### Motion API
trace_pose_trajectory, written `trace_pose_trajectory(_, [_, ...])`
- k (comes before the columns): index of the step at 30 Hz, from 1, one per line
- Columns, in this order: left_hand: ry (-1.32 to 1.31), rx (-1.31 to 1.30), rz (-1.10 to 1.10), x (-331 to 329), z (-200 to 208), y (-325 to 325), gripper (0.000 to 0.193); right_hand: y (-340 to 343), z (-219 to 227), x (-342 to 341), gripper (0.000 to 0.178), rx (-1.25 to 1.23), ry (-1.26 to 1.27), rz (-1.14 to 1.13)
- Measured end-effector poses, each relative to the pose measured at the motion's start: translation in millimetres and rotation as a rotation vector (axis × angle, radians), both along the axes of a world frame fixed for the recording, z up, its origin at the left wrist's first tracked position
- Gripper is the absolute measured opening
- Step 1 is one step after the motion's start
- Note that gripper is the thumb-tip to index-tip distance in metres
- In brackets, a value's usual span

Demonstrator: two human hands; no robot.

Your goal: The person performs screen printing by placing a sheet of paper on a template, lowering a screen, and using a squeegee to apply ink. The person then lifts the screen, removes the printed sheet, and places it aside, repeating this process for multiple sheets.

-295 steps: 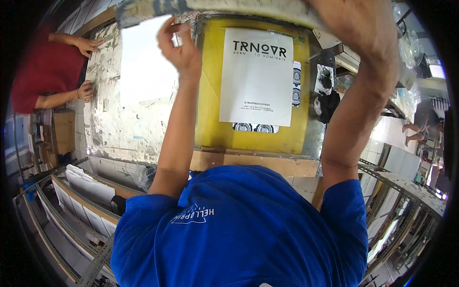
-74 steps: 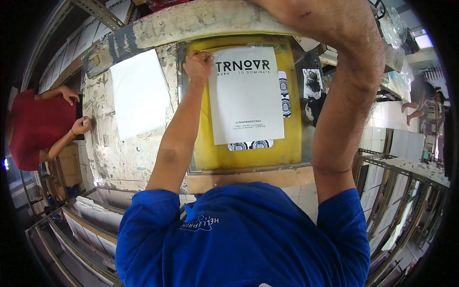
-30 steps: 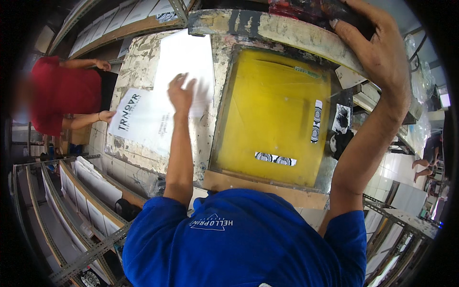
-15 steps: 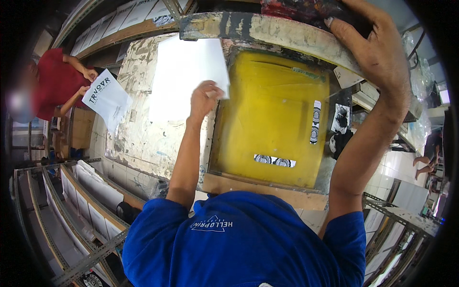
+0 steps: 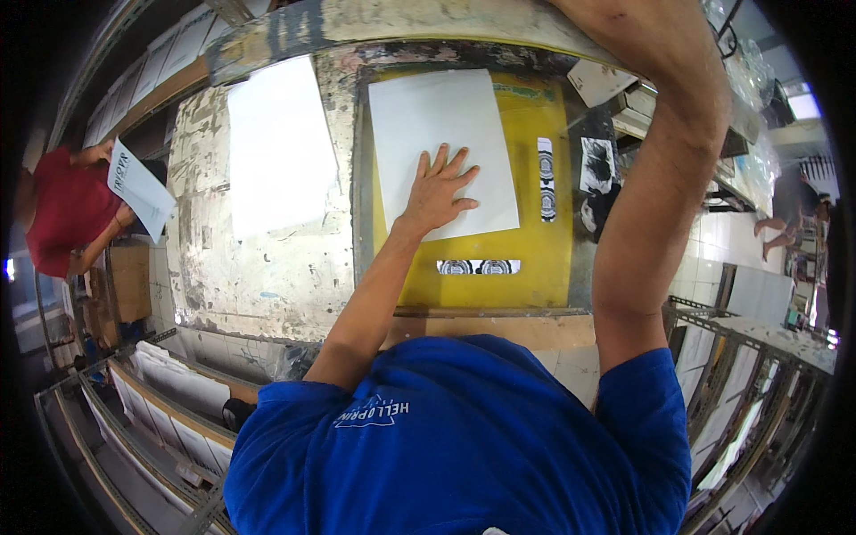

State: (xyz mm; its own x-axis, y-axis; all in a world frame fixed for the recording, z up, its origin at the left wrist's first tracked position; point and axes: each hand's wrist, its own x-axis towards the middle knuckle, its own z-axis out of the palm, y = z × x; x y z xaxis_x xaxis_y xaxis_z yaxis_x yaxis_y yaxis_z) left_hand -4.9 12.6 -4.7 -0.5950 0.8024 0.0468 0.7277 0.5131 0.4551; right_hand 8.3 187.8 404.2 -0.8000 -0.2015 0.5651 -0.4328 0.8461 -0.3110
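My left hand [image 5: 439,192] lies flat with its fingers spread on a white sheet [image 5: 486,116]. Under that sheet is a yellow board [image 5: 539,267] in a dark surround. Two narrow black-and-white patterned strips lie on the board: an upright strip [image 5: 546,178] right of the sheet and a level strip [image 5: 479,267] below it. Left of the board, more white paper [image 5: 281,152] rests on a paint-stained table [image 5: 201,241]. My right hand [image 5: 615,22] reaches up to the long stained frame bar [image 5: 374,25] at the top; the picture's edge cuts off its fingers.
At the far left a person in a red shirt [image 5: 67,214] holds a printed sheet [image 5: 141,192]. Metal racks [image 5: 160,401] with boards and paper stand at lower left; another rack [image 5: 758,334] stands at right. A black-smeared paper [image 5: 596,165] lies right of the board.
My left hand has moved right with a white sheet, from the paper onto the yellow board, and its fingers have spread. The view has shifted; the person in red has turned with the print.
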Motion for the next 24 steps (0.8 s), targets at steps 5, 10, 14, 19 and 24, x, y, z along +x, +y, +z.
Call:
trace_pose_trajectory(5, [-0.031,-0.033,-0.081,20.4,1.4,25.9,0.07,1.9,4.0,2.1,0.04,-0.121,-0.081,0.046])
trace_pose_trajectory(10, [-0.027,0.012,-0.116,38.3,-0.3,30.5,0.07,-1.8,7.8,6.9,0.04,-0.04,-0.074,-0.01])
trace_pose_trajectory(14, [-0.043,-0.022,-0.136,48.9,6.2,31.5,0.072,0.8,-7.6,-8.7,0.042,0.015,-0.055,-0.142])
trace_pose_trajectory(19, [-0.048,0.029,-0.132,54.2,1.4,29.6,0.072,-0.2,9.2,8.5,0.044,-0.106,-0.155,0.042])
trace_pose_trajectory(24, [-0.055,0.015,-0.142,56.3,4.4,28.5,0.073,-0.6,7.6,9.8,0.044,-0.088,-0.138,0.049])
